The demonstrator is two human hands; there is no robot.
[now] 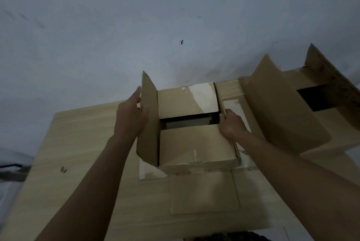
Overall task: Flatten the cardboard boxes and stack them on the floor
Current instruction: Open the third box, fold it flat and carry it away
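Observation:
A brown cardboard box [196, 143] stands on a light wooden table [81, 143], its top flaps partly open with a dark gap in the middle. My left hand [130, 118] grips the upright left flap [149, 124] from outside, thumb over its edge. My right hand [230, 125] pinches the raised right flap [224, 104] along its edge. A second, larger cardboard box [286, 108] stands to the right with its flaps up and a dark opening. A flattened piece of cardboard [204, 194] lies on the table under and in front of the first box.
A pale grey wall [155, 16] rises behind the table. The table's left edge runs down to a dim area with a dark object [11, 168] at the far left. Something dark shows at the bottom edge of the view.

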